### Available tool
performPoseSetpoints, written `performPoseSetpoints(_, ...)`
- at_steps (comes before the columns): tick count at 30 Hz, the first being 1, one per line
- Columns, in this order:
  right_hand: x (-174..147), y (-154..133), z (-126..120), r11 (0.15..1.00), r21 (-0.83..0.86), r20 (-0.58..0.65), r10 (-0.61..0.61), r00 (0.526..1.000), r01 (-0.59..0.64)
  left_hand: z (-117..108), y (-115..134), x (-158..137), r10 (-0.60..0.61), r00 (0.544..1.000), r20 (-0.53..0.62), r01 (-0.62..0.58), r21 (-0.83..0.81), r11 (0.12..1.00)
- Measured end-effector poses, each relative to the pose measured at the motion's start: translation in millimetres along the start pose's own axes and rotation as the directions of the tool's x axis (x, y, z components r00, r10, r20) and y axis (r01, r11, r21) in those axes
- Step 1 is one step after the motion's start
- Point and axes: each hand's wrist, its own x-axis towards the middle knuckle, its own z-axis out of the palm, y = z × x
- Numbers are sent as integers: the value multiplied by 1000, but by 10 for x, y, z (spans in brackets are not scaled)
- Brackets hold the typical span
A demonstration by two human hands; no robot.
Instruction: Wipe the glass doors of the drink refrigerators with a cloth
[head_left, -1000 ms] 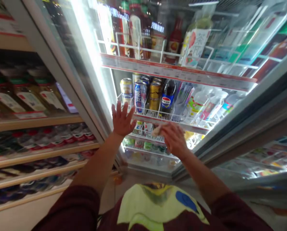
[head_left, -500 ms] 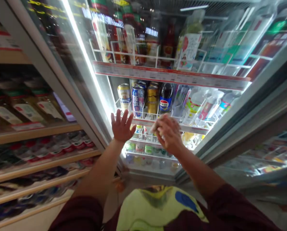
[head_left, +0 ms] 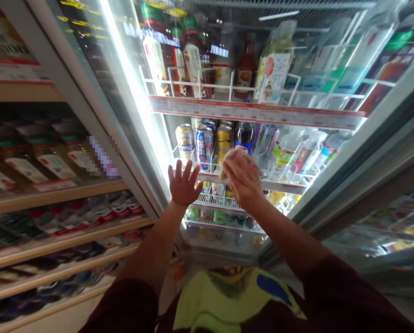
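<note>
My left hand (head_left: 184, 186) is open, fingers spread, palm toward the glass door (head_left: 104, 88) of a lit drinks cooler. To its right my right hand (head_left: 245, 181) is closed over a pale cloth (head_left: 225, 171) held at the glass; the fingers are slightly blurred and hide most of the cloth. Behind the door, just above my hands, stand a white-and-gold can (head_left: 185, 138), a blue can (head_left: 204, 147), a gold can (head_left: 224, 138) and a dark bottle with a blue label (head_left: 244, 134).
A shelf edge with price labels (head_left: 255, 111) crosses the cooler below larger bottles. The metal door frame (head_left: 335, 166) slants along the right. At the left, wooden shelves (head_left: 54, 196) hold rows of bottles. Reflections of lights and lettering show on the glass.
My right hand has turned and moved slightly up across the glass with the cloth, now covering part of the dark bottle. My left hand stays spread; the view has shifted a little.
</note>
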Motion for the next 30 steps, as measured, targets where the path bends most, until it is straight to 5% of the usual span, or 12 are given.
performPoseSetpoints(2,-25,2,23,991,44,65,-130,989,128,0,0,-6,-17,999,33,18,-32,999)
performPoseSetpoints(4,226,239,-102,993,-3,-52,-119,991,119,1,-3,-12,-14,998,53,17,-66,998)
performPoseSetpoints(6,643,552,-293,998,-58,-218,-3,976,-10,1,-5,-13,-10,998,59,15,-85,996)
performPoseSetpoints(10,1124,663,-405,963,-99,-210,225,951,-250,0,-5,1,22,1000,11,-21,-76,997)
performPoseSetpoints(14,657,91,-18,993,-108,-21,43,999,-45,0,-9,16,51,998,-30,-54,-100,994)
performPoseSetpoints(17,305,3,42,983,-55,134,-169,976,177,10,-13,10,28,1000,-4,-28,-133,991)
performPoseSetpoints(19,287,266,-157,984,-103,46,-140,989,144,20,-13,5,24,1000,2,-24,-150,988)
performPoseSetpoints(21,364,645,-440,984,-178,-176,-8,984,-24,26,-5,10,27,1000,-15,-29,-146,989)
performPoseSetpoints(23,367,924,-647,958,-216,-373,98,923,-189,19,11,31,44,998,-47,-50,-134,990)
performPoseSetpoints(25,168,937,-665,933,-227,-448,155,881,-279,-2,33,64,78,993,-93,-89,-118,989)
performPoseSetpoints(28,-459,478,-397,964,-178,-274,146,951,-199,-37,54,110,132,980,-148,-147,-95,985)
performPoseSetpoints(30,-871,112,-216,996,-91,28,11,1000,-8,-44,47,127,136,980,-146,-153,-106,983)
